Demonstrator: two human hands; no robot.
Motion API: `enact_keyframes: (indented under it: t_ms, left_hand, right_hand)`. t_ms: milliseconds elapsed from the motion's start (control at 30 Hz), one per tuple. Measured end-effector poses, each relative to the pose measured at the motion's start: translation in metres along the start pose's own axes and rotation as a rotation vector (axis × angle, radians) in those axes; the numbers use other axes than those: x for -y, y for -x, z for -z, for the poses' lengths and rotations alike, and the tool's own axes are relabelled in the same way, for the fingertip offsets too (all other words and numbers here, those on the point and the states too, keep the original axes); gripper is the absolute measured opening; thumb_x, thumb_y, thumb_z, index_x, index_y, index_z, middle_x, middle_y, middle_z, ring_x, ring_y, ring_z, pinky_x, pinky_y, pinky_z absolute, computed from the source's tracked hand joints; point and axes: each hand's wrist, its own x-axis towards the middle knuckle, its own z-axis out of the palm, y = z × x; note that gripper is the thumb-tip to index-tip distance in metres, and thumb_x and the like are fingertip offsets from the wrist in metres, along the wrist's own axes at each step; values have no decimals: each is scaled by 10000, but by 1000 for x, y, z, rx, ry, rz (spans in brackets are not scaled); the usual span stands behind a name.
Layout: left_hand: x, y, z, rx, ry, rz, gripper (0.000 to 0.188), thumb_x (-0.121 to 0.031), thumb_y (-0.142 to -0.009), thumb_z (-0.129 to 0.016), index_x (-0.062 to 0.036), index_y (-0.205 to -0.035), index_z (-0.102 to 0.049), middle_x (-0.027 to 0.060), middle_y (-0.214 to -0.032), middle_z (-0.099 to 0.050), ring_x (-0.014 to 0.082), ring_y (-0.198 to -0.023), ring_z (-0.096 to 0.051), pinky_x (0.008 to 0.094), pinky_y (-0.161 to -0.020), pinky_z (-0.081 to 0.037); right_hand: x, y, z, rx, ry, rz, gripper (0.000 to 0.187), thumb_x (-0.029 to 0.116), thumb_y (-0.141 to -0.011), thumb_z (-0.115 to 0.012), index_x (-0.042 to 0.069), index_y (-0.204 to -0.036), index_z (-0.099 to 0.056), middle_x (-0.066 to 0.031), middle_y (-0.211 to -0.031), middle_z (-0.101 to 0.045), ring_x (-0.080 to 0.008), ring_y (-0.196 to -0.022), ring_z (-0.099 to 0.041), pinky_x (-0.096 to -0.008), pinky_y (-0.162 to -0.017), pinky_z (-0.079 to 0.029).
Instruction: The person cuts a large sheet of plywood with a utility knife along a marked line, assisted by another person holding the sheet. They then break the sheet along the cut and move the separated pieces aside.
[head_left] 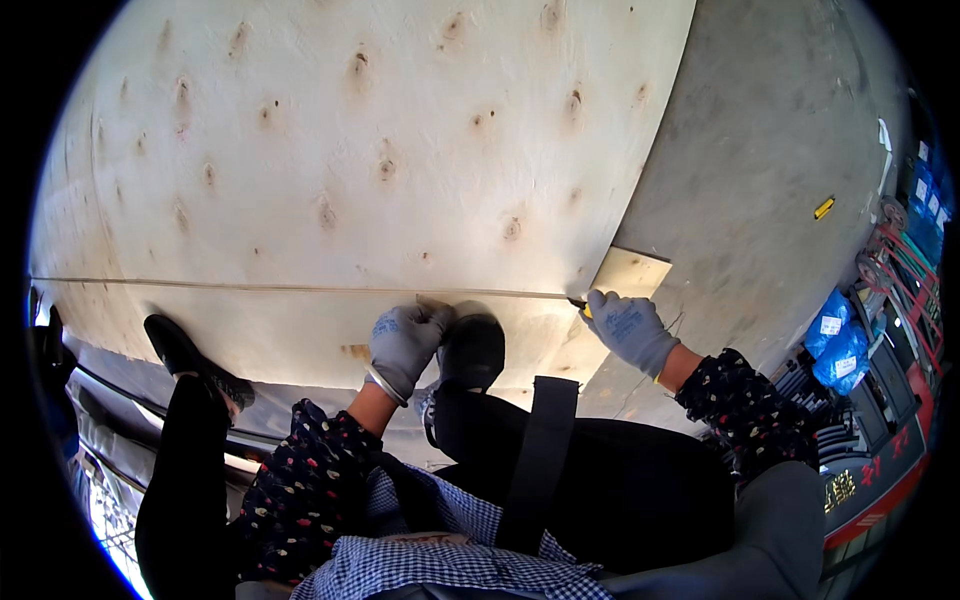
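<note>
A large pale plywood sheet (380,140) with dark knots fills the upper left of the view. Along its near side runs a long straight edge line, and a narrower plywood strip (270,325) lies on my side of it. My right hand (628,328), in a grey glove, is closed around a yellow utility knife (585,309); its dark tip is at the right end of that line. My left hand (405,345), also gloved, is closed and rests on the strip beside my black shoe (472,352). A small tan edge shows at its fingertips; what the fingers hold is hidden.
A short plywood offcut (637,268) juts out past the sheet's right edge onto the grey floor (740,170). Another yellow knife-like tool (824,208) lies there. Blue bags (838,342) and a red-framed cart (905,290) stand at right. Another shoe (172,345) touches the strip at left.
</note>
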Motion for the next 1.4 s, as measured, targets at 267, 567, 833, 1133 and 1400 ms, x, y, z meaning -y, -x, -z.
enact_keyframes:
  t_ms: [267, 567, 833, 1133, 1400]
  left_hand:
    - [-5, 4, -4, -54, -29, 31, 371, -405, -850, -637, -56, -764, -729, 154, -620, -639, 306, -591, -639, 388, -584, -489]
    - [-7, 8, -3, -64, -100, -16, 388, -414, -842, -644, -50, -733, -721, 165, -606, -627, 320, -580, -637, 408, -575, -489]
    - [-9, 2, -4, -58, 7, -37, 352, -283, -873, -656, 3, -672, -699, 95, -536, -633, 144, -484, -613, 290, -490, -468]
    - [-6, 2, -6, -59, -3, -36, 303, -268, -879, -655, 2, -753, -712, 87, -568, -644, 121, -499, -601, 284, -493, -464]
    - [-3, 1, -6, -45, -1, -33, 275, -242, -888, -647, -2, -774, -719, 49, -554, -624, 93, -491, -571, 262, -482, -450]
  right_hand:
    - [-35, 21, -47, -106, -81, 53, 258, 350, -883, -578, 107, -910, -495, -15, -648, -589, -148, -492, -609, -314, -430, -449]
    - [-16, 41, -14, -56, -203, -53, 264, 373, -890, -573, 127, -873, -479, -31, -647, -568, -207, -518, -616, -366, -465, -471]
    - [-5, 2, -6, -108, 3, 83, 229, 336, -880, -576, 126, -871, -487, -2, -633, -565, -149, -474, -607, -300, -414, -465]
    - [0, -4, -2, -130, 34, 106, 162, 260, -870, -563, 113, -874, -497, -7, -635, -551, -132, -450, -585, -290, -358, -398]
    - [2, -7, 4, -42, 33, 75, 132, 229, -863, -558, 111, -885, -500, -15, -647, -570, -142, -474, -609, -297, -374, -436]
